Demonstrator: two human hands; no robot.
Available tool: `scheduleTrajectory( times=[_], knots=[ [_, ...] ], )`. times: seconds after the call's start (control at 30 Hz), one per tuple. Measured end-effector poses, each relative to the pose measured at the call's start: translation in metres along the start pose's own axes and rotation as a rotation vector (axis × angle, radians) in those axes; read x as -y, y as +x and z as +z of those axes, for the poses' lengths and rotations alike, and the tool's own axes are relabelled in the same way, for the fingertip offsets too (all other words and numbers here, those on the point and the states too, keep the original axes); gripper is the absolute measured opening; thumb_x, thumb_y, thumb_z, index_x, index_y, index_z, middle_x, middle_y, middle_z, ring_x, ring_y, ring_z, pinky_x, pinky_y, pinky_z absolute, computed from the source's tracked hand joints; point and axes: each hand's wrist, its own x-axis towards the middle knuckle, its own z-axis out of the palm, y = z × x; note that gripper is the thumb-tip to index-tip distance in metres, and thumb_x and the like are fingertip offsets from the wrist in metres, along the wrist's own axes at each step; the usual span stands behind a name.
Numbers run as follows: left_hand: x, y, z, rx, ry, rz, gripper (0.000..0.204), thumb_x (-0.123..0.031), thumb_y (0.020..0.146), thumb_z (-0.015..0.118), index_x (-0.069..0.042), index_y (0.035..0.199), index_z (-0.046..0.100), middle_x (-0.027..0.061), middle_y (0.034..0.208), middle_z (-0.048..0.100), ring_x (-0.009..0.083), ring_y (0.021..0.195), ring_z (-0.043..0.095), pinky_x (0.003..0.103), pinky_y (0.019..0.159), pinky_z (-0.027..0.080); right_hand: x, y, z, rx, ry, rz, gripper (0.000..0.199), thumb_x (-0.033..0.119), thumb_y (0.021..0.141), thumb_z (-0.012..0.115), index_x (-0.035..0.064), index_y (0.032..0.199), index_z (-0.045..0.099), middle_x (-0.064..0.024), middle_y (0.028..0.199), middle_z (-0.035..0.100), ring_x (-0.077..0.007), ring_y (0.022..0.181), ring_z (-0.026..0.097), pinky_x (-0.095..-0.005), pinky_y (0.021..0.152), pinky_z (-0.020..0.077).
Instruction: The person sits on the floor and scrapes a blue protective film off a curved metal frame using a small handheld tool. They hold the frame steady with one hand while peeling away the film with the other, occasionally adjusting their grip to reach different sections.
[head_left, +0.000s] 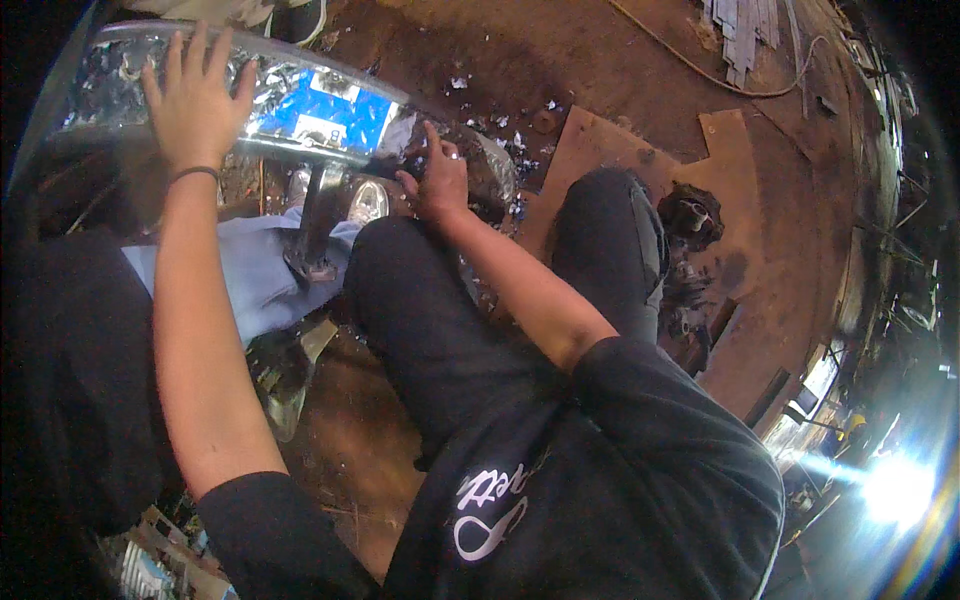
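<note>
A long, curved, shiny metal piece (pixel 300 142), bumper-like, lies across the upper left. Its face has a crinkled, mirror-like look, and a blue and white printed patch (pixel 345 108) covers part of it. My left hand (pixel 200 105) rests on its left part, fingers spread, palm down, with a dark band at the wrist. Over its darker right end is my right hand (pixel 437 180), index finger and thumb stretched apart and the other fingers partly bent. A ring shows on that hand, and nothing can be seen in its grip. Below the piece stands a dark metal bracket (pixel 317 225).
Light blue cloth (pixel 255 265) lies under the bracket. Brown flat sheets (pixel 610 150) cover ground at the right, with a dark greasy part (pixel 690 215) on them. Silvery scraps (pixel 520 145) are scattered beside the piece. A rope (pixel 700 75) and metal strips (pixel 740 35) lie farther off.
</note>
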Motion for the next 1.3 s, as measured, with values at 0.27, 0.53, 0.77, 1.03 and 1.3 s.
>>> scheduleTrajectory(
  times=[0.27,0.53,0.77,1.03,1.3],
  knots=[
    [-0.011,0.003,-0.016,0.052,-0.225,0.006,0.057,-0.042,0.100,0.056,-0.019,0.152,0.051,0.0019,0.167,0.036,0.0267,0.156,0.027,0.059,0.126,0.018,-0.029,0.004,0.020,0.086,-0.175,0.093,0.096,0.013,0.085,0.073,0.0258,0.166,0.022,-0.0276,0.127,0.060,-0.0484,0.109,0.060,-0.0534,0.089,0.0530],
    [-0.005,0.002,-0.044,0.146,-0.291,-0.039,0.057,-0.039,0.102,0.051,-0.012,0.153,0.049,0.0091,0.166,0.036,0.0295,0.157,0.023,0.054,0.128,0.009,0.005,0.004,-0.005,0.156,-0.079,0.077,0.095,0.015,0.085,0.078,0.0147,0.164,0.024,-0.0279,0.135,0.059,-0.0451,0.117,0.061,-0.0514,0.096,0.0522],
    [-0.002,0.003,-0.043,0.170,-0.281,-0.045,0.054,-0.037,0.101,0.055,-0.013,0.149,0.054,0.0047,0.168,0.033,0.0270,0.158,0.023,0.053,0.128,0.011,-0.005,0.004,0.016,0.003,0.023,0.015,0.098,0.012,0.081,0.080,0.0151,0.163,0.027,-0.0289,0.136,0.058,-0.0442,0.114,0.062,-0.0500,0.099,0.0510],
    [0.000,0.004,-0.044,0.156,-0.220,-0.033,0.055,-0.039,0.102,0.054,-0.012,0.150,0.052,0.0044,0.168,0.033,0.0267,0.157,0.024,0.053,0.128,0.013,0.006,0.006,0.018,0.035,0.020,0.044,0.104,0.005,0.077,0.079,0.0158,0.164,0.024,-0.0282,0.124,0.062,-0.0457,0.107,0.064,-0.0518,0.093,0.0531],
    [-0.017,0.005,-0.056,0.234,-0.046,-0.005,0.054,-0.043,0.107,0.047,-0.021,0.156,0.044,0.0000,0.168,0.034,0.0242,0.157,0.026,0.051,0.126,0.020,0.003,-0.001,0.009,0.031,0.101,0.141,0.107,0.004,0.077,0.075,0.0127,0.166,0.015,-0.0282,0.103,0.066,-0.0463,0.098,0.065,-0.0545,0.088,0.0518]
  ],
)
